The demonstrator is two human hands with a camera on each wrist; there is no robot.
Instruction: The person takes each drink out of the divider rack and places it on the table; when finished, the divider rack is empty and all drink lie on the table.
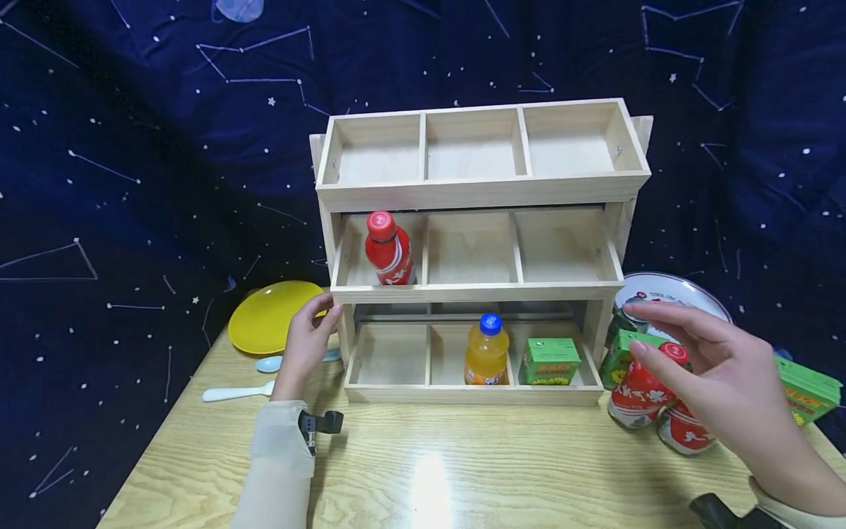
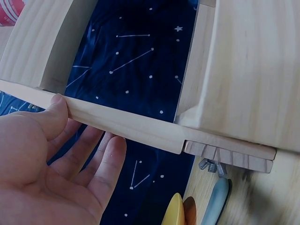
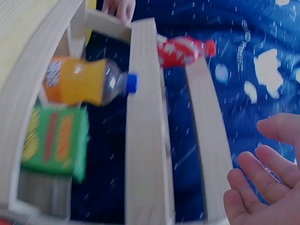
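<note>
A three-tier wooden shelf rack (image 1: 476, 294) stands on the table. At its left side, my left hand (image 1: 307, 342) holds the side post (image 2: 122, 119), thumb on the near face and fingers behind it. My right hand (image 1: 720, 375) hovers over the goods at the right, fingers spread, nothing in them. The middle tier's left compartment has a red bottle (image 1: 390, 250). Below, an orange drink bottle (image 1: 487, 351) with a blue cap occupies the centre compartment, and a green carton (image 1: 550, 361) sits in the right one; both also show in the right wrist view.
Right of the rack are red bottles (image 1: 637, 397), green cartons (image 1: 809, 389), a dark can (image 1: 628, 323) and a white plate (image 1: 674, 290), partly behind my right hand. On the left lie a yellow plate (image 1: 267, 319), a white spoon (image 1: 231, 394) and a blue spoon (image 1: 267, 364).
</note>
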